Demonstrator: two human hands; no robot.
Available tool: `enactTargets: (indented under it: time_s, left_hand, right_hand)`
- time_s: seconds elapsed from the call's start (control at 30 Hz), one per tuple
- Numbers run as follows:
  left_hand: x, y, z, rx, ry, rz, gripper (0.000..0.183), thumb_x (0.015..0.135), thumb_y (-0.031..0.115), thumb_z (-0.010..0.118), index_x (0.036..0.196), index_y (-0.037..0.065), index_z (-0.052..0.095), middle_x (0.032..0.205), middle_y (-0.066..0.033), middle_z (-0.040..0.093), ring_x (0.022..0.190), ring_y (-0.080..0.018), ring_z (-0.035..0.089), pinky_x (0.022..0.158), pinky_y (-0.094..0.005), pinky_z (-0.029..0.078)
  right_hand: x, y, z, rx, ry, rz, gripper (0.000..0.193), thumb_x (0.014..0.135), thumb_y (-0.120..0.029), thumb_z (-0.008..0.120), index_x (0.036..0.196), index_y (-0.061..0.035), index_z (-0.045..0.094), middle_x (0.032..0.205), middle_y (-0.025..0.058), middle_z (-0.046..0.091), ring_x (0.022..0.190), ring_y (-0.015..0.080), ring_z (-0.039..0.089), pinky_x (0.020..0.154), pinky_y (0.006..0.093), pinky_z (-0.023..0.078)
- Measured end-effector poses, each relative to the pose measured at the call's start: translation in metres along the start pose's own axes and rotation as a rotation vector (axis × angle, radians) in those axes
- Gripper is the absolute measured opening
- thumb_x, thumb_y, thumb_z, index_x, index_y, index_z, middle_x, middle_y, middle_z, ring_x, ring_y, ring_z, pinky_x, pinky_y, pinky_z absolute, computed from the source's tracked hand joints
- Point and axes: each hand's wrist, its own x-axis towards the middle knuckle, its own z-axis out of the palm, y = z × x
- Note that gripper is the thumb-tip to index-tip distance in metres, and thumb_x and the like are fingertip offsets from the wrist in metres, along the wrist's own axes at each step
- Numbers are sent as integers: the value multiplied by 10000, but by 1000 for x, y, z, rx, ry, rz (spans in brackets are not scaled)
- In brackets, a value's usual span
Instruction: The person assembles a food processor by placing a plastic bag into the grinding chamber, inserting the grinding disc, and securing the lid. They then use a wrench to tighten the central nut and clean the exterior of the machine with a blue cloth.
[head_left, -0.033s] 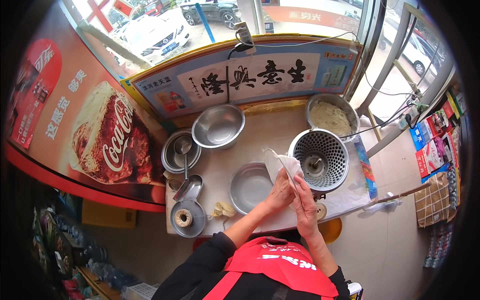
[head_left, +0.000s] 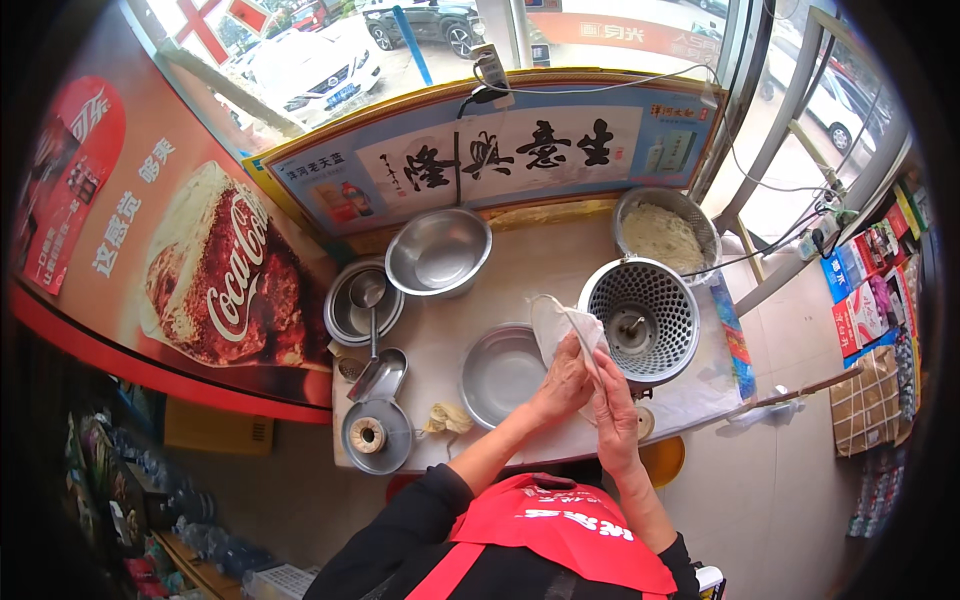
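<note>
Above the front part of the counter (head_left: 545, 268), the person's two hands meet around a white cloth (head_left: 552, 328), which stands up between them with a thin, cord-like edge along its right side. The left hand (head_left: 566, 386) has its grip closed on the cloth, the fingers bent into its lower folds. The right hand (head_left: 614, 402) lies against it from the other side, fingers nearly straight; whether its grip is clasping the cloth or only pressing it cannot be told.

The cloth is just left of a perforated metal drum (head_left: 662, 312) and partly overlaps a shallow metal pan (head_left: 488, 372). Behind the drum sits a metal basin (head_left: 709, 232) holding a pale, crumbly mass (head_left: 658, 236). Farther left are another metal basin (head_left: 437, 252), tilted, and a ladle (head_left: 368, 290) resting in a bowl (head_left: 334, 318). Nearer the person, a metal scoop (head_left: 382, 375) lies beside a round dish (head_left: 372, 466) bearing a spool (head_left: 377, 442), with a crumpled yellowish wad (head_left: 447, 418) close by.
</note>
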Motion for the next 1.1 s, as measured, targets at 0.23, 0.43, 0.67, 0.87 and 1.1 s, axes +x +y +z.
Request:
enactTargets:
  time_s: [0.23, 0.43, 0.67, 0.87, 1.1]
  left_hand:
    - [4, 30, -40, 2, 307, 75, 279, 754, -143, 590, 933, 29, 716, 1116, -167, 692, 984, -338, 685, 823, -400, 563]
    - [22, 11, -49, -21, 464, -213, 470, 938, 201, 667, 1377, 63, 573, 1269, -153, 581, 1190, -287, 529, 931, -370, 453]
    - [50, -15, -20, -392, 32, -489, 759, 904, 331, 752, 1508, 29, 407, 1246, -141, 608, 1174, -220, 562, 917, -358, 512]
    - [72, -3, -12, -656, -73, -580, 525, 855, 124, 804, 1256, 19, 481, 1028, -34, 563, 911, -86, 575, 849, -286, 507]
    - [82, 15, 9, -141, 144, -395, 400, 834, 13, 726, 1122, 28, 449, 968, -55, 568, 796, -134, 534, 759, -269, 459]
  right_hand:
    - [11, 8, -41, 311, 240, 107, 407, 1078, -157, 417, 1454, -2, 443, 1403, 150, 548, 1145, 278, 654, 931, 374, 562]
    - [17, 8, -79, 406, 202, 169, 403, 1078, -201, 435, 1447, -42, 456, 1221, 153, 659, 1037, 253, 696, 837, 353, 598]
    - [28, 6, -119, 555, 197, 195, 414, 1069, -189, 446, 1467, -76, 439, 1217, 152, 662, 1033, 256, 698, 831, 359, 600]
    - [32, 14, -140, 383, 429, 228, 622, 1007, -146, 576, 1556, -120, 283, 1328, 162, 576, 996, 239, 671, 854, 373, 593]
    - [40, 35, -129, -948, 343, 39, 810, 854, 53, 579, 1564, -235, 318, 1291, 221, 446, 1124, 430, 546, 874, 467, 531]
